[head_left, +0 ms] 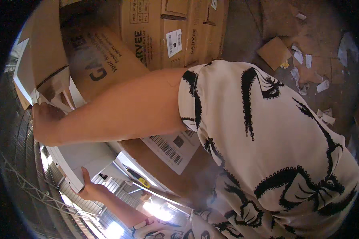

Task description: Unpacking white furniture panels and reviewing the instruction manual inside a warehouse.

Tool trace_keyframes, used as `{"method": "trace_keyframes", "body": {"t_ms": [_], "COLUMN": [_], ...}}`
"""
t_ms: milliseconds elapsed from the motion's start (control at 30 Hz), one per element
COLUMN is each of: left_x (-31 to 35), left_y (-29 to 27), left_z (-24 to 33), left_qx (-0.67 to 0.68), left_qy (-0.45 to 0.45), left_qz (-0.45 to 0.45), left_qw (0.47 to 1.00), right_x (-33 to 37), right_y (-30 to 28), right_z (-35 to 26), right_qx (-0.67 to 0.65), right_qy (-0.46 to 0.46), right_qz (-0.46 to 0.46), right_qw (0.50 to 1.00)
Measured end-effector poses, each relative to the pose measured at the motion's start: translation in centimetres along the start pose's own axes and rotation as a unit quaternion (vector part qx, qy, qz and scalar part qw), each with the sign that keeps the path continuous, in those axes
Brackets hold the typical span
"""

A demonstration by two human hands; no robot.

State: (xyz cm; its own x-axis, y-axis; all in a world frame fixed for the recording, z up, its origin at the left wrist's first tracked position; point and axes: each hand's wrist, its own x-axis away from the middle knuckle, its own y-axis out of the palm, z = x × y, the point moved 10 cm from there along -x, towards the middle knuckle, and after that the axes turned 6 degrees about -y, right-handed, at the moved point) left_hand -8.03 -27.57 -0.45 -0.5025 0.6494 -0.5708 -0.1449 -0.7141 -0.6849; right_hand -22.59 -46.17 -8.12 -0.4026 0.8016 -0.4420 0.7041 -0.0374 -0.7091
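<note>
White and stiff-looking, the panel (69, 171) is at far left, with the roof (26, 175) showing behind it. The person's right hand (47, 121) is curled at its edge, just beside a loose brown flap (48, 47); what those fingers close on is hidden from me, so I cannot tell how that grip stands. Next along, the left hand (93, 192) grips the panel near its corner, thumb on the face and fingers around the edge. A carton (99, 53) lies tilted behind the right forearm. Nearer the middle, a yellow-and-black tool (143, 182) lies apart from both hands, and a label (175, 153) sits on another box (149, 161). Stacked cartons (173, 24) stand beyond; then comes the patterned sleeve (235, 119), and at far right paper scraps (323, 86) litter the floor (247, 40).

I'd judge the step in hand to be steadying the panel beside the cardboard; which way it is being shifted, I can't say. The next move seems to call for both hands working evenly, with the flap kept from snagging.
</note>
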Motion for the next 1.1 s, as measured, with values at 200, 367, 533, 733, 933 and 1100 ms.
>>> {"method": "trace_keyframes", "body": {"t_ms": [200, 367, 533, 733, 933, 1100], "left_x": [-0.3, -0.3, 2.6, 3.6, 6.3, 6.9], "left_y": [-1.1, -1.9, 1.9, 2.3, 5.0, 4.3], "left_z": [0.6, 1.2, 0.6, -0.1, -0.9, -2.4], "left_qx": [0.000, -0.008, 0.055, -0.020, 0.005, -0.125], "left_qy": [0.005, 0.013, 0.015, 0.076, 0.226, 0.197], "left_qz": [0.000, 0.003, -0.022, 0.001, 0.032, -0.025], "left_qw": [1.000, 1.000, 0.998, 0.997, 0.974, 0.972], "right_x": [2.6, 4.1, 4.1, 0.2, 1.7, 2.9], "right_y": [1.1, 1.8, 4.9, 6.5, 9.2, 10.5], "right_z": [0.6, -0.3, -1.7, -7.3, -3.6, -5.9], "right_qx": [-0.208, -0.372, -0.495, -0.549, -0.475, -0.482], "right_qy": [0.027, 0.033, 0.039, -0.022, 0.020, 0.040], "right_qz": [-0.064, -0.106, -0.154, -0.154, -0.054, -0.108], "right_qw": [0.976, 0.922, 0.854, 0.821, 0.878, 0.869]}}
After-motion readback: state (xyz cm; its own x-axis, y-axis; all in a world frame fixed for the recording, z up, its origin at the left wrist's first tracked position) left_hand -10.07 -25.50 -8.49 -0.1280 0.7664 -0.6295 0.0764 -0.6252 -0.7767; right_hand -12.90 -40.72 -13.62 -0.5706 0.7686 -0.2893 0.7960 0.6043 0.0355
